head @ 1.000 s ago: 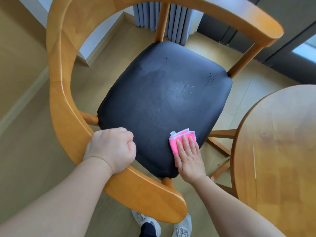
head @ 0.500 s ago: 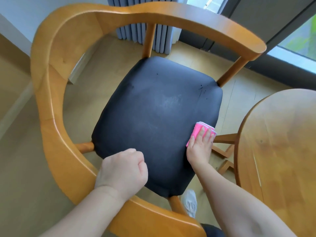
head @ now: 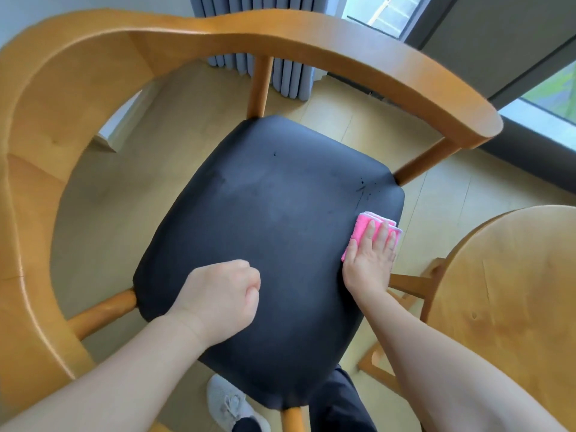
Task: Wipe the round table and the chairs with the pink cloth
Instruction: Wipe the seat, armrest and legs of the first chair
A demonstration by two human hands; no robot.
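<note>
Pink cloth [head: 364, 229] has slid further along the seat [head: 265, 229] edge under flat right fingers [head: 381, 233]; left hand [head: 223, 299] stays clenched

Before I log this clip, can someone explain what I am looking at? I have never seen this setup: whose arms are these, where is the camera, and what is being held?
There is no machine here. A person wears one wide-angle camera on the head, so the single view looks forward and down at their own two bare arms. Below them is a wooden armchair with a black padded seat; part of a round wooden table shows on the right. The right hand lies flat with straight fingers on a folded pink cloth, pressing it against the seat's right edge, which looks like wiping. The left hand is a closed fist over the front of the seat, with nothing visible in its grip. A grey shoe shows on the floor underneath.
</note>
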